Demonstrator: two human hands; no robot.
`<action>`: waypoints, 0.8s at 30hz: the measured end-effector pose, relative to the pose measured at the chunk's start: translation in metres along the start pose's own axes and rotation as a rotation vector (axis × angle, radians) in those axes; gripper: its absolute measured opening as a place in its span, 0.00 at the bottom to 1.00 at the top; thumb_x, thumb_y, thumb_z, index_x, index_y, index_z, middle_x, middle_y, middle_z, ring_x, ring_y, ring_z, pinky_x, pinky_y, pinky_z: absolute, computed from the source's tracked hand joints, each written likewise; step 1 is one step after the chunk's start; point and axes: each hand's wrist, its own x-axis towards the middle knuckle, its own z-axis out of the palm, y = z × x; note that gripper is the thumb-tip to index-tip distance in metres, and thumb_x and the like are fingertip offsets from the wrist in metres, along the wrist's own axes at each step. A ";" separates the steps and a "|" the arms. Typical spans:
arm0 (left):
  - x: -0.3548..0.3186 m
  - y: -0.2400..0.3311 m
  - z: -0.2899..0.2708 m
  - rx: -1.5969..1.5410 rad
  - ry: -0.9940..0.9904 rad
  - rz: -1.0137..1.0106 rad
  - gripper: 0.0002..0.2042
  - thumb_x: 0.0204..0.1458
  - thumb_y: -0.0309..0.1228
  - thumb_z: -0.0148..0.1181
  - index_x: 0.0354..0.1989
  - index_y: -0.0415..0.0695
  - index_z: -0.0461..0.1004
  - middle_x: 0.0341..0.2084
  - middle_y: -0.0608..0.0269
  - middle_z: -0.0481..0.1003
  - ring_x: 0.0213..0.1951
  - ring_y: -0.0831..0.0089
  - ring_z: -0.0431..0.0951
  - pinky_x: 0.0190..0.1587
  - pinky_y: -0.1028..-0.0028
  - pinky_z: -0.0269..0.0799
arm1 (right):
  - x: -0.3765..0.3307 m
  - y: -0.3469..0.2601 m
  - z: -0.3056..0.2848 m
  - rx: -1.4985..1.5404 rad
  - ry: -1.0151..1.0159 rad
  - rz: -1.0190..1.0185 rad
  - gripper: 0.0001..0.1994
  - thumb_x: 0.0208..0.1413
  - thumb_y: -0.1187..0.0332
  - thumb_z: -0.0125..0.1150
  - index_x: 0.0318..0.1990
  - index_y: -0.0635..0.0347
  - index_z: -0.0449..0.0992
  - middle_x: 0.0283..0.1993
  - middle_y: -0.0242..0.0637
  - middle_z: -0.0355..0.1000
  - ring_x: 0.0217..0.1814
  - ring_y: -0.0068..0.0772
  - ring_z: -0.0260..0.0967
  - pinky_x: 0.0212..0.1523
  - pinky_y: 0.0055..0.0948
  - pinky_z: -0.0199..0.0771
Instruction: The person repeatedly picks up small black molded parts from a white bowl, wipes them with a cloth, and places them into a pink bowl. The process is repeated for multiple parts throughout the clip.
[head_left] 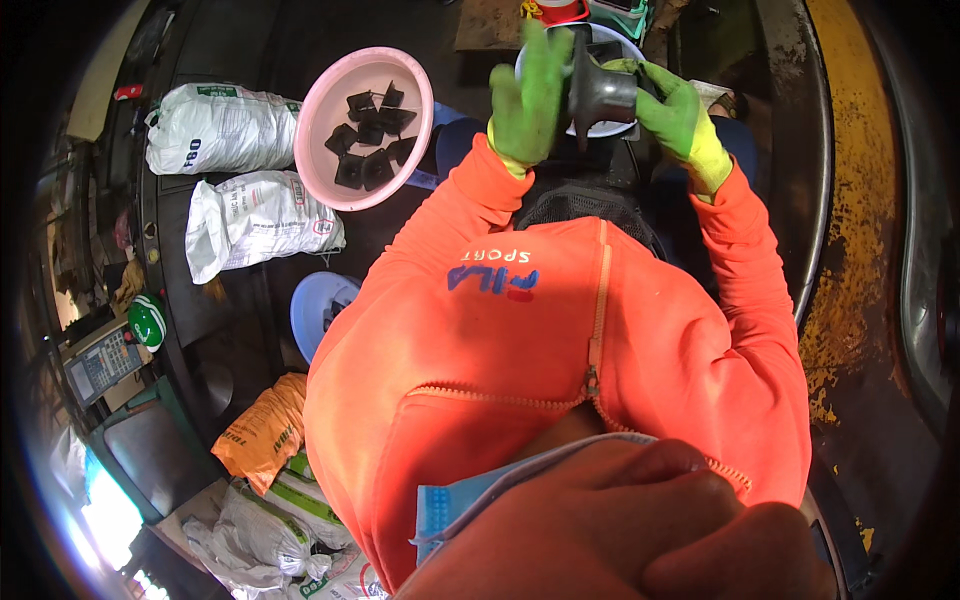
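Observation:
My right hand (680,118), in a green and yellow glove, is closed around the right side of a black flared part (603,92) with a smooth, shiny surface. The part is held up over a white-blue basin (613,130) in front of my chest. On its other side my left hand (528,98), gloved the same way, is raised with its fingers stretched upward and slightly blurred. The left palm faces the part; whether it touches it I cannot tell.
A pink basin (304,150) with several black parts (370,130) stands to the left. Beside it lie white sacks (222,130). Lower left are a blue basin (305,318), an orange bag (264,432), a green helmet (146,320) and a control panel (103,364). A rusty yellow beam (850,220) runs along the right.

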 end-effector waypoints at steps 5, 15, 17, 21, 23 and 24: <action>-0.006 0.001 -0.001 -0.354 0.086 -0.375 0.25 0.57 0.41 0.51 0.62 0.47 0.62 0.56 0.55 0.69 0.54 0.59 0.72 0.56 0.57 0.70 | 0.007 0.001 0.001 -0.468 -0.063 -0.388 0.17 0.54 0.77 0.58 0.53 0.64 0.72 0.45 0.34 0.74 0.43 0.23 0.71 0.48 0.23 0.72; 0.002 0.007 -0.013 -0.399 0.153 -0.321 0.27 0.52 0.35 0.49 0.62 0.38 0.60 0.53 0.44 0.68 0.54 0.47 0.71 0.55 0.49 0.70 | -0.001 0.015 -0.017 -0.617 -0.004 -0.473 0.16 0.57 0.70 0.56 0.54 0.55 0.72 0.45 0.39 0.75 0.45 0.44 0.73 0.43 0.34 0.74; 0.004 0.006 -0.009 -0.324 0.180 -0.308 0.27 0.51 0.34 0.49 0.62 0.41 0.60 0.54 0.45 0.68 0.54 0.48 0.71 0.55 0.50 0.70 | 0.002 0.016 -0.017 -0.674 -0.012 -0.474 0.17 0.55 0.71 0.56 0.53 0.55 0.72 0.44 0.38 0.75 0.44 0.44 0.73 0.42 0.35 0.74; 0.007 0.012 -0.005 -0.439 0.131 -0.313 0.25 0.43 0.22 0.48 0.56 0.43 0.66 0.50 0.50 0.71 0.50 0.54 0.75 0.53 0.59 0.73 | 0.005 0.012 -0.017 -0.740 -0.047 -0.540 0.17 0.55 0.71 0.56 0.53 0.54 0.72 0.44 0.37 0.75 0.44 0.43 0.73 0.42 0.34 0.75; 0.010 0.013 -0.005 -0.323 0.112 -0.217 0.28 0.45 0.28 0.49 0.59 0.42 0.63 0.53 0.47 0.69 0.53 0.54 0.72 0.54 0.55 0.71 | 0.003 0.012 -0.014 -0.657 -0.050 -0.512 0.17 0.55 0.70 0.56 0.53 0.54 0.73 0.45 0.38 0.75 0.45 0.42 0.73 0.42 0.33 0.75; 0.010 0.013 -0.007 -0.265 0.102 -0.168 0.29 0.46 0.31 0.49 0.61 0.41 0.61 0.54 0.46 0.68 0.54 0.54 0.70 0.54 0.53 0.70 | 0.001 0.013 -0.012 -0.615 -0.074 -0.493 0.17 0.56 0.70 0.56 0.53 0.55 0.73 0.45 0.38 0.75 0.45 0.42 0.74 0.42 0.33 0.75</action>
